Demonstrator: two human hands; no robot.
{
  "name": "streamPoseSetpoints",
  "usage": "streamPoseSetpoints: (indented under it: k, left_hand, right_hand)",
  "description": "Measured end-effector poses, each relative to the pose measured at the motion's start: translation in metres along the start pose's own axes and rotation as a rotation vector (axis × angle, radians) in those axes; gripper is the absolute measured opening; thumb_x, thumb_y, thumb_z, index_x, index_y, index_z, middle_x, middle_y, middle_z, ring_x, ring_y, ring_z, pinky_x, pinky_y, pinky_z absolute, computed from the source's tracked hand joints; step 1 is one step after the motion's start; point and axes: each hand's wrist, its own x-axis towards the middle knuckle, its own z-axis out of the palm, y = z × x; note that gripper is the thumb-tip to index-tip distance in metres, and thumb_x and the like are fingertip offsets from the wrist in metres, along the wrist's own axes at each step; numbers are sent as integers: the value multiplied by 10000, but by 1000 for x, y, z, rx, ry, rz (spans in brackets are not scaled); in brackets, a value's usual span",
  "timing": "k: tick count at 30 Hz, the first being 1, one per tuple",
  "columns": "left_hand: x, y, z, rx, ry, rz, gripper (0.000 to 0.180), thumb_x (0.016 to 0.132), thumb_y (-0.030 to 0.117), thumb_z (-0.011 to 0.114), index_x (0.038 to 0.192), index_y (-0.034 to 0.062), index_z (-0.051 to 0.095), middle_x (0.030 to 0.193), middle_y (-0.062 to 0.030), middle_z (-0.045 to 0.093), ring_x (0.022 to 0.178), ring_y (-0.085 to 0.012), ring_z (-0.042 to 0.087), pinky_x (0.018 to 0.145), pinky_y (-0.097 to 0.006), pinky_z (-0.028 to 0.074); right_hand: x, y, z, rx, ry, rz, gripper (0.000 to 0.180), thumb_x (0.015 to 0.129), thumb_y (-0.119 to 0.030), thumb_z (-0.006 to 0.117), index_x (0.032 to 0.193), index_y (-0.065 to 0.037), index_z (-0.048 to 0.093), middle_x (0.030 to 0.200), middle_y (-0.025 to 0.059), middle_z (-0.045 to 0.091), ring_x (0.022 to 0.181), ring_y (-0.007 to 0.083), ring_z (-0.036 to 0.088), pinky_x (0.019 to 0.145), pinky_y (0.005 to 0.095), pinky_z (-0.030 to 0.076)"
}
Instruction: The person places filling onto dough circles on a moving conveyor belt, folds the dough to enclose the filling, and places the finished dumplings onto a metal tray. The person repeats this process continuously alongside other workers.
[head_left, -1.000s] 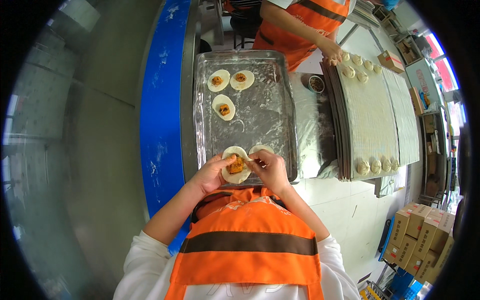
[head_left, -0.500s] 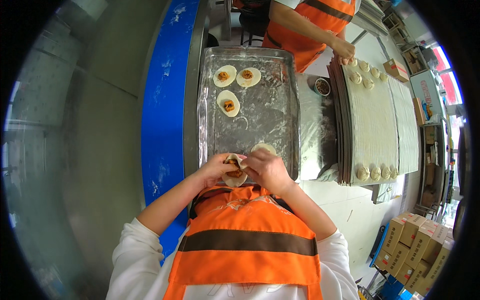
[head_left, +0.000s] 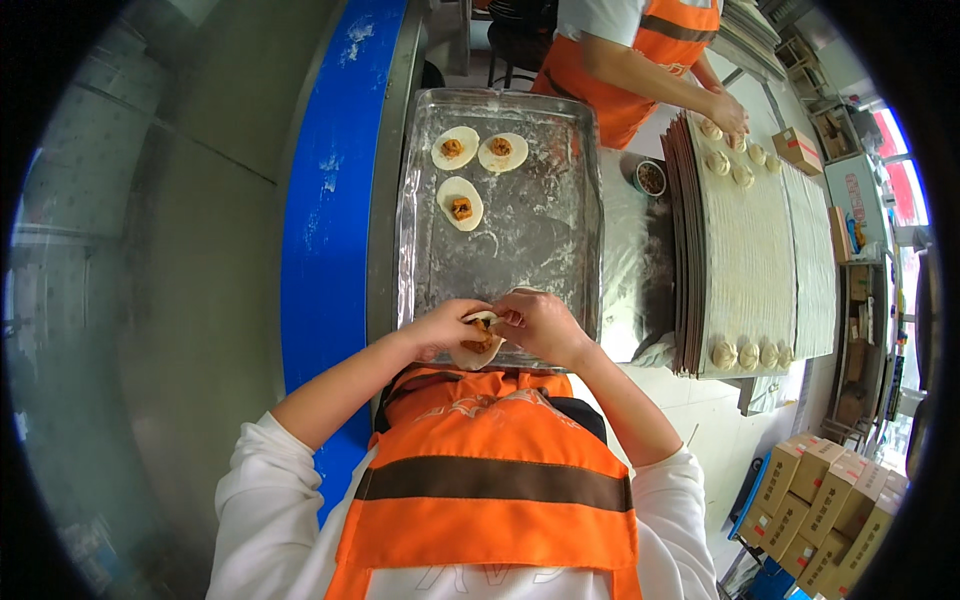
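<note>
Close to my apron, both hands hold a round dough wrapper [head_left: 474, 357] with orange-brown filling in its middle. My left hand [head_left: 440, 330] cups it from the left, its thumb by the filling. The fingers of my right hand [head_left: 548, 328] pinch the wrapper's upper right edge. Under the hands lies a floured metal tray [head_left: 540, 245]. Three flat wrappers topped with filling rest at its far left: one at the far corner [head_left: 441, 160], one to its right [head_left: 517, 158] and one nearer me [head_left: 447, 212].
Right of the tray stands a small bowl [head_left: 649, 178] of dark filling. Beyond it, stacked boards [head_left: 750, 270] carry several pleated buns [head_left: 748, 356]. A co-worker's hands [head_left: 730, 116] are at the stack's far end. A blue strip [head_left: 335, 230] runs along the left; cartons [head_left: 820, 495] sit lower right.
My right fingers have closed in on the wrapper's edge, and the held wrapper has shifted slightly right. A plain wrapper seen behind my right hand is now mostly hidden. The co-worker's hands have moved.
</note>
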Motion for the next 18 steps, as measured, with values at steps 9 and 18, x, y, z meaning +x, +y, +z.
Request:
streamPoseSetpoints:
  k: [9, 18]
  left_hand:
    - [-10, -3, -12, -657, -102, -99, 345, 862, 72, 489, 1201, 33, 443, 1083, -121, 538, 936, -244, 584, 735, -381, 537]
    - [-5, -10, -20, -366, -83, -204, 339, 824, 11, 484, 1162, 0, 493, 934, -94, 595, 730, -161, 616, 600, -237, 510]
  right_hand:
    - [-6, -18, 7, -147, 183, -134, 165, 703, -115, 642, 843, -52, 581, 761, 71, 604, 659, 253, 588, 599, 341, 475]
    - [0, -23, 13, -297, 15, -302, 201, 708, -134, 659, 869, -41, 581, 716, 90, 560, 669, 221, 586, 590, 299, 475]
